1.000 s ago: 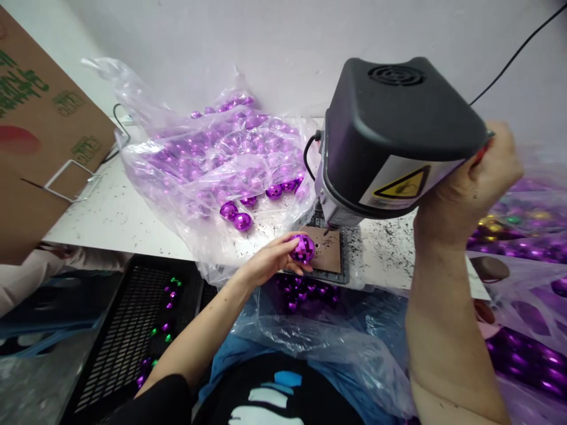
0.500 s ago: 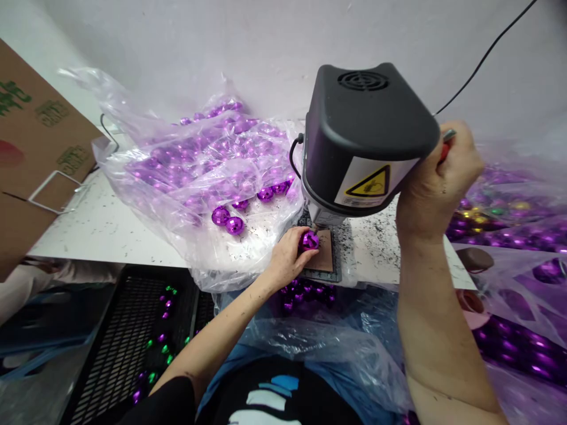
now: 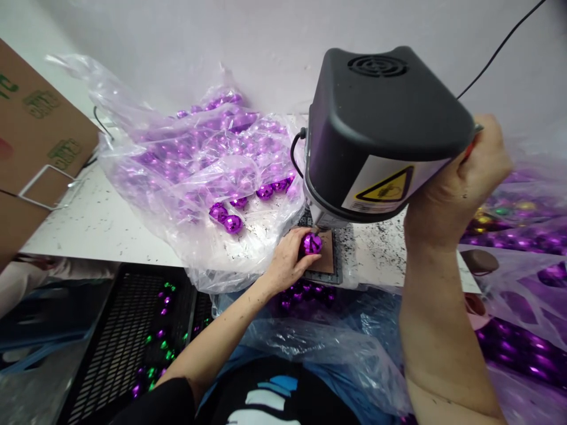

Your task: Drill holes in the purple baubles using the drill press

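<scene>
My left hand pinches a shiny purple faceted ball between thumb and fingers. The ball rests over a brown wooden block on the dark metal base of a small bench drill press. Directly above it, the tip of the drill comes down at the top of the ball; whether it touches cannot be made out. The black drill press head carries a yellow warning label. At its right side my right hand is closed around the handle, mostly hidden, with a red part and metal end showing.
A clear plastic bag of purple balls spreads over the white table, which is littered with dark shavings. A cardboard box stands left. Below are a black crate and a plastic sheet. More bagged purple balls lie right.
The drill press head and my right hand appear larger and farther right in the view. My left hand still holds the purple ball under the drill.
</scene>
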Available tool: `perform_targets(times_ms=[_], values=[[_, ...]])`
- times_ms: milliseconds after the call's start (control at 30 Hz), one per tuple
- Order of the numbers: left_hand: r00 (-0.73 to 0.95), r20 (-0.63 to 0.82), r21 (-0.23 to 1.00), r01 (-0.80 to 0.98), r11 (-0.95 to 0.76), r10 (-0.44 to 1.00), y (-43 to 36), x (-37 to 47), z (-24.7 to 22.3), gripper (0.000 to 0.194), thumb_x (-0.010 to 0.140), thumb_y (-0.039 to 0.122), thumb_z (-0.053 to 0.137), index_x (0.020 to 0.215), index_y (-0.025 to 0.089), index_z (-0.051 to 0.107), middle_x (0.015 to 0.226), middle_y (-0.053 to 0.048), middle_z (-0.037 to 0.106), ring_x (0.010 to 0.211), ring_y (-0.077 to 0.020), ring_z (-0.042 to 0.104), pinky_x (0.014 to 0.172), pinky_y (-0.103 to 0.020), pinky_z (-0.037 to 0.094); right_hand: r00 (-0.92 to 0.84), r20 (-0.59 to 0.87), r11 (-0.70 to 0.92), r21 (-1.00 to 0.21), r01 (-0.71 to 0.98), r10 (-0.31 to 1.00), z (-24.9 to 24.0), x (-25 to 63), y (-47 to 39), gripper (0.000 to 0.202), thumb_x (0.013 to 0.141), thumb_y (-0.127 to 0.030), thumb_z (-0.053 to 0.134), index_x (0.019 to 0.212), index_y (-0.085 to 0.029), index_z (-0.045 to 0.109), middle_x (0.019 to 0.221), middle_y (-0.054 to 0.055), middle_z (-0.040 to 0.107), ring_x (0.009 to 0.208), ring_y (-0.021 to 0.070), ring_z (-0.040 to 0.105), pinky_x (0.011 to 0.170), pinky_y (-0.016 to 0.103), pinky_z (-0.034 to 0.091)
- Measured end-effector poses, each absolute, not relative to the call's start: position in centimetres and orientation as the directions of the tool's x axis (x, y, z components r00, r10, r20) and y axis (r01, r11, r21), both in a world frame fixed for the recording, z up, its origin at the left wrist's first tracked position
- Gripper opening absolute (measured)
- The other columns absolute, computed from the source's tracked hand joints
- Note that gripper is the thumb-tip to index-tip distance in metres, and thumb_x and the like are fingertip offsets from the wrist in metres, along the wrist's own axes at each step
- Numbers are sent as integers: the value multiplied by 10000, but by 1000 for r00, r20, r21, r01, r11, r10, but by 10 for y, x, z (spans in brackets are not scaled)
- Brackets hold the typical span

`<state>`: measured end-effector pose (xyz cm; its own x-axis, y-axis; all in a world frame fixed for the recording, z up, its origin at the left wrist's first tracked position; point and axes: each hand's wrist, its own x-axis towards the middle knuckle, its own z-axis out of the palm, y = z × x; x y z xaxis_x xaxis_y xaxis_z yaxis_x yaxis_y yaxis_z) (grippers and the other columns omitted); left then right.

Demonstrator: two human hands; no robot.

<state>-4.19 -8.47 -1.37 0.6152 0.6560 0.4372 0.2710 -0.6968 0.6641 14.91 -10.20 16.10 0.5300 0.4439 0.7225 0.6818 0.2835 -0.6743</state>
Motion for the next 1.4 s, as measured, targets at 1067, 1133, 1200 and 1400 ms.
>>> perform_targets(times_ms=[1067, 1133, 1200, 1400], values=[[527, 368, 579, 515, -632, 766, -95, -18, -19, 414, 898, 369, 674, 1224, 200, 482, 1133, -77, 619, 1108, -262, 555, 1072, -467, 340, 527, 757, 271, -639, 720, 387, 162, 151, -102, 605, 856, -680, 402, 721, -93, 456, 664, -23, 385, 765, 11, 475, 679, 198, 328], [512, 368, 554, 550, -625, 777, -95, -17, -19, 417, 878, 350, 693, 1212, 210, 486, 1108, -68, 618, 1109, -273, 548, 1100, -503, 304, 496, 791, 221, -588, 778, 360, 161, 147, -109, 608, 888, -669, 390, 723, -90, 471, 634, -28, 336, 653, -16, 365, 632, 181, 295], [508, 369, 542, 562, -624, 778, -95, -17, -19, 411, 869, 341, 698, 1199, 212, 489, 1103, -67, 617, 1110, -277, 542, 1107, -515, 293, 444, 848, 176, -504, 846, 291, 155, 140, -122, 548, 937, -585, 430, 733, -81, 505, 638, -27, 358, 612, -27, 311, 600, 170, 281], [523, 371, 528, 561, -638, 767, -95, -18, -20, 394, 879, 342, 677, 1193, 202, 486, 1115, -84, 610, 1091, -275, 545, 1068, -497, 341, 412, 849, 164, -481, 861, 330, 122, 126, -162, 275, 889, -348, 586, 749, -112, 613, 594, -16, 487, 557, 16, 493, 546, 172, 336]])
